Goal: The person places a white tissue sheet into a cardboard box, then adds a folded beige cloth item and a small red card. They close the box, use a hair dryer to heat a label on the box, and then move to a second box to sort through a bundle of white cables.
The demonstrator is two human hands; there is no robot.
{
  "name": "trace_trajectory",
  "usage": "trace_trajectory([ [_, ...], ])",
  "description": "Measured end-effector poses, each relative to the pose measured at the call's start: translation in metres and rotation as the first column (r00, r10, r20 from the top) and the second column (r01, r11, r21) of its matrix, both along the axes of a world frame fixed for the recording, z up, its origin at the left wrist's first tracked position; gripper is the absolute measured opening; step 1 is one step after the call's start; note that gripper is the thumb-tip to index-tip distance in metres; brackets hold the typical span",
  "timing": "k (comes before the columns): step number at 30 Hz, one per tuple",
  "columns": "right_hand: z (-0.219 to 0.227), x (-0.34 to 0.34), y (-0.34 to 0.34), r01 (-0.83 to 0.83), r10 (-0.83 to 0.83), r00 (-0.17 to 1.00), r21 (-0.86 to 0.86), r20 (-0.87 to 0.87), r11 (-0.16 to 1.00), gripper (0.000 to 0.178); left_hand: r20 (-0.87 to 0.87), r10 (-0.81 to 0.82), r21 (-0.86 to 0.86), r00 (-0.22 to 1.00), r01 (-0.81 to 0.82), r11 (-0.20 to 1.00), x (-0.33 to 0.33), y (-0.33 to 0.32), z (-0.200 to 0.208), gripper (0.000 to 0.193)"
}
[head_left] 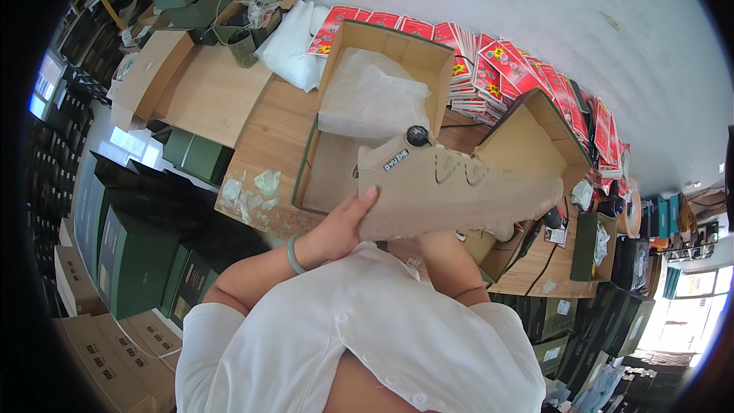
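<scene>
One beige shoe, held at the near right edge of an open shoebox.
One second tan-lined box is noted to the shoebox's right, one white plastic bag to its left, and glossy red printed cards, uncounted, behind it. Crumpled translucent tissue paper is contained in it. The shoe, matte and suede-like, bears one black disc. Its left end is gripped by the left hand; the right hand is mostly hidden, its hold undetermined.
</scene>
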State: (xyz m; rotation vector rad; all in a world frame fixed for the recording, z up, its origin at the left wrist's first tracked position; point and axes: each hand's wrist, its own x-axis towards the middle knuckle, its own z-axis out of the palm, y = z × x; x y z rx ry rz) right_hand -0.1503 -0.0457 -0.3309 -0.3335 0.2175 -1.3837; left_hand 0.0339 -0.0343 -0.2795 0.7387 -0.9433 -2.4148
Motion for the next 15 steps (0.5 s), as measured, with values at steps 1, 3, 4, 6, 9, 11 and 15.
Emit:
trace_trajectory([
  [1, -0.008, -0.001, -0.001, -0.009, 0.009, 1.0, 0.006, 0.006, 1.0, 0.04, -0.091, -0.015, 0.147, 0.996, 0.028, 0.989, 0.003, -0.004, 0.0, 0.069],
  [3, -0.023, -0.002, -0.001, -0.025, 0.024, 1.0, 0.012, 0.012, 1.0, 0.044, -0.132, 0.007, 0.233, 0.991, 0.024, 0.972, 0.008, -0.006, -0.013, 0.067],
  [4, -0.029, -0.003, -0.001, -0.033, 0.033, 0.999, 0.016, 0.011, 0.999, 0.046, -0.082, 0.033, 0.176, 0.996, -0.018, 0.984, 0.01, -0.004, -0.034, 0.066],
  [6, -0.04, -0.005, 0.0, -0.044, 0.044, 0.999, 0.024, 0.008, 0.999, 0.05, -0.11, 0.048, 0.227, 0.993, -0.021, 0.974, 0.01, -0.005, -0.042, 0.065],
  [9, -0.05, -0.008, -0.002, -0.048, 0.048, 0.999, 0.037, 0.007, 0.998, 0.058, -0.297, 0.053, 0.466, 0.953, 0.096, 0.88, 0.007, -0.014, -0.027, 0.065],
  [11, -0.05, -0.009, -0.004, -0.071, 0.071, 0.997, 0.056, 0.005, 0.996, 0.058, -0.36, 0.076, 0.546, 0.93, 0.144, 0.826, 0.01, -0.014, -0.025, 0.063],
  [15, -0.032, -0.005, -0.006, 0.048, 0.019, 0.979, 0.324, -0.203, 0.945, 0.059, -0.434, 0.111, 0.594, 0.894, 0.191, 0.781, 0.012, -0.015, -0.045, 0.061],
])
